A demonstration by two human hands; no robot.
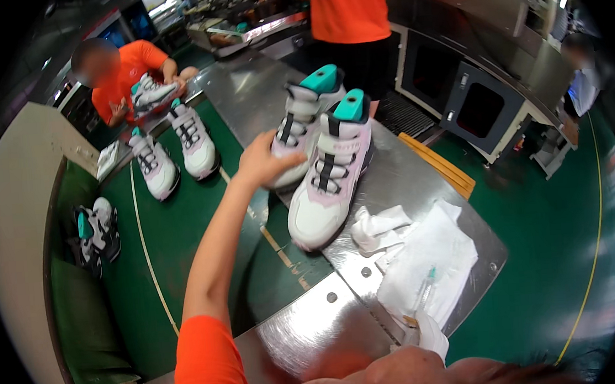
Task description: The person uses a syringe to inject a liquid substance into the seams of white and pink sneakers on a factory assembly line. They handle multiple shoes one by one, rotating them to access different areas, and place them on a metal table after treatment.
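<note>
My left hand [264, 161] is closed on the far sneaker [297, 121], its thumb along the toe side and its other fingers partly hidden. Close beside it stands a second white and pale-pink sneaker [332, 183] with black laces and a teal insert in its collar. Both are at the metal table's edge by the green belt. Bare skin, close and blurred, fills the lower edge; my right hand's fingers cannot be made out there. Near it lie a white cloth [432, 337] and a clear syringe-like tube [426, 291] with a green tip.
White sheets [433, 254] and a crumpled white cloth [380, 228] lie on the metal table [486, 251]. More sneakers [193, 139] stand on the green belt [201, 199]. A seated co-worker [125, 76] holds another shoe; a second co-worker [348, 11] stands beyond the table.
</note>
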